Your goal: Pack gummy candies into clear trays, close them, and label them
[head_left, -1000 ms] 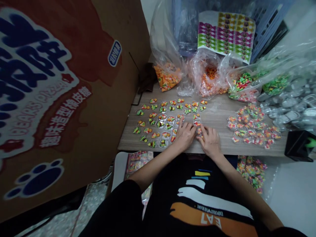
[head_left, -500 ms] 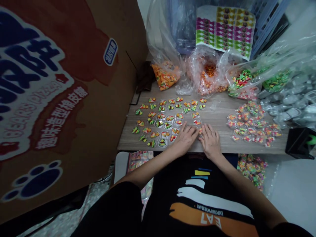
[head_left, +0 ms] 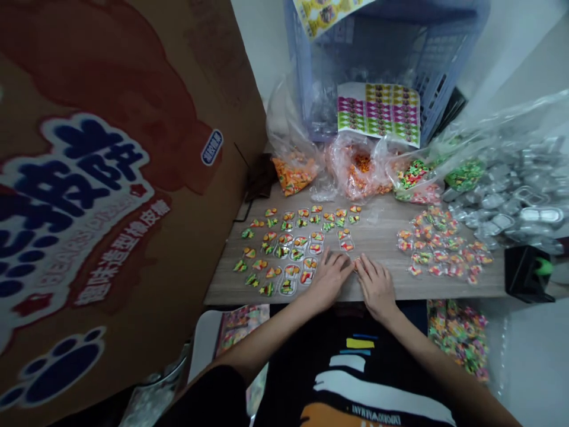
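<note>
On the table's near edge my left hand point(head_left: 329, 276) and my right hand point(head_left: 376, 286) meet, palms down. Their bent fingertips press from both sides on a small clear candy pack point(head_left: 356, 264), which they mostly cover. Left of my hands lie rows of open clear plastic trays point(head_left: 287, 288), each with colourful gummy candies shaped like pizza slices, stars and other pieces. One filled tray point(head_left: 345, 239) stands just beyond my fingers. To the right is a pile of filled candy packs point(head_left: 448, 246).
Behind stand bags of orange candies point(head_left: 293, 175), brown-orange pieces point(head_left: 362, 169) and green-red candies point(head_left: 415, 178). A label sheet point(head_left: 377, 112) leans on a blue crate point(head_left: 302, 71). Empty clear trays point(head_left: 518, 207) heap at right, near a black tape dispenser point(head_left: 528, 273). A large carton point(head_left: 178, 196) walls the left.
My view has tilted upward, so the table sits lower and more of the crate shows. Both hands stay together at the same candy pack, with only slight finger movement.
</note>
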The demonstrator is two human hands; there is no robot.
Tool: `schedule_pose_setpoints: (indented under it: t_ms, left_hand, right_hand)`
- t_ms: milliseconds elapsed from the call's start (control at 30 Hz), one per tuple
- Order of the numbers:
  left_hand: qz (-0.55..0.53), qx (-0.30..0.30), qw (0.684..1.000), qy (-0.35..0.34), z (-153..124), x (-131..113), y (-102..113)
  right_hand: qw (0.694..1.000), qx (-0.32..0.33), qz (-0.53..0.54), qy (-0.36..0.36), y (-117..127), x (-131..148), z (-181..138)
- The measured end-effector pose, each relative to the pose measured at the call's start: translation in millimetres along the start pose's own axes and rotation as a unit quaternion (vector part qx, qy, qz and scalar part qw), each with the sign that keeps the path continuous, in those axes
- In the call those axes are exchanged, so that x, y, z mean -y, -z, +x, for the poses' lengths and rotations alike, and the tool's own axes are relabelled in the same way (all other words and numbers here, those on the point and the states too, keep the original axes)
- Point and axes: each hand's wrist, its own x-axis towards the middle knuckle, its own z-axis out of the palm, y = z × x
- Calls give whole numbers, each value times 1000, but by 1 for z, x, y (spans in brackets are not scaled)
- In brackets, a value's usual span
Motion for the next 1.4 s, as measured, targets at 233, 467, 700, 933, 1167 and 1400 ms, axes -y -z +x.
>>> schedule_pose_setpoints:
  t_ms: [233, 467, 700, 933, 1167, 1400]
  left_hand:
    - [-54, -69, 994, 66, 19, 24, 9]
    - [-36, -52, 994, 90, 32, 39, 7]
    - [2, -27, 997, 74, 37, 32, 4]
    - [-35, -58, 995, 71, 66, 44, 15]
    - [-25, 24, 998, 51, 146, 79, 18]
    - [32, 31, 998, 44, 156, 69, 17]
  right_hand:
    - [990, -98, 20, -99, 28, -50, 14]
    - [950, -165, -88, -248, 52, -128, 42]
    - [984, -39, -25, -170, 8, -87, 123]
    - [986, 46, -64, -145, -1, -80, 133]
    - [987, 84, -103, -90, 19, -65, 109]
    - [974, -28, 129, -182, 16, -77, 91]
